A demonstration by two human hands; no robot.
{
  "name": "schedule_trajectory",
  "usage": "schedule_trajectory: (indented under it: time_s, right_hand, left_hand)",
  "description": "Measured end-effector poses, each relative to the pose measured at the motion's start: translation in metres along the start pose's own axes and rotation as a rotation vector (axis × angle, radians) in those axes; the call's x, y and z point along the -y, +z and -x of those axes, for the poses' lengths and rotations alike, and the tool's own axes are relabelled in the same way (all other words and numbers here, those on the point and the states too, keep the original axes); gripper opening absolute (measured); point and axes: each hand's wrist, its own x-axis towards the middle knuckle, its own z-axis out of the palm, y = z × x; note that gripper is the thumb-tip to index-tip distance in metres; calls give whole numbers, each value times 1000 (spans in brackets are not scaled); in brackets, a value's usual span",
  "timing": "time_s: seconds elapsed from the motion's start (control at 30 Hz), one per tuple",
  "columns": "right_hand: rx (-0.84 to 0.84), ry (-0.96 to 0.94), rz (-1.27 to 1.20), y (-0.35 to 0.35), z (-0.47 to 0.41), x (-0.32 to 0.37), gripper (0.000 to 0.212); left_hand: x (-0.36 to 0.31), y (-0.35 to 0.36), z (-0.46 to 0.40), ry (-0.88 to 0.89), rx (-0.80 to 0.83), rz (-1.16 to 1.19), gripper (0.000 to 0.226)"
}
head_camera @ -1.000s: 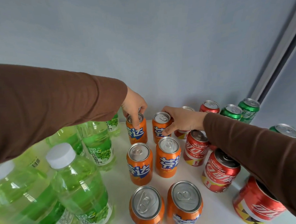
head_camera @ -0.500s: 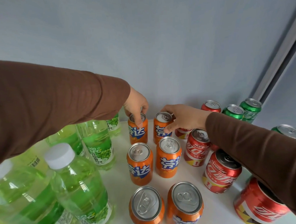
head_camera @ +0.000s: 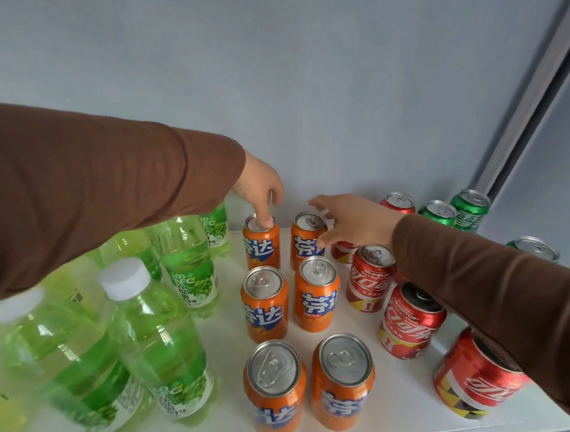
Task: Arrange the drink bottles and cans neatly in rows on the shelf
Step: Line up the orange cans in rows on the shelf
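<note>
I'm squaring the back orange pair: my left hand (head_camera: 259, 190) presses fingertips on the rear-left can (head_camera: 262, 245), my right hand (head_camera: 350, 224) hangs loose beside its neighbour (head_camera: 308, 239). Next, nudge both level.

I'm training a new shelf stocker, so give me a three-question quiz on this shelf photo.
1. True or false: the left hand touches the top of the back-left orange soda can.
2. How many orange soda cans stand on the white shelf?
3. Which drinks stand left of the orange cans: A) red cola cans, B) green plastic bottles with white caps, C) green cans?

Key: 1 true; 2 six; 3 B. The red cola cans and green soda cans stand right of them.
</note>
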Motion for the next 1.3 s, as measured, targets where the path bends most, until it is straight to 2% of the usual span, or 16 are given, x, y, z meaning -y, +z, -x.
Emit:
schedule_trajectory:
  time_s: [0.1,0.33,0.47,0.7,1.07,1.3]
  right_hand:
    - [-79,-39,36,-12,19,-4,76]
    - [-241,-64,29,-38,86,-9,64]
    - [-328,-60,-23,-45,136,-8,57]
    - [-387,-32,-39,-41,219,-5,57]
    - [-529,38,-66,28,330,-6,54]
    - [-474,120,-119,111,366,-13,69]
  left_hand:
    - [-8,-19,24,48,-17,-47,66]
    - [-34,-43,82,91,-274,78,63]
    - [-61,-37,115,141,-382,120,63]
    - [-112,-4,166,214,-510,134,62]
    - [-183,85,218,284,-619,127,61]
    - [-217,175,240,229,-621,106,70]
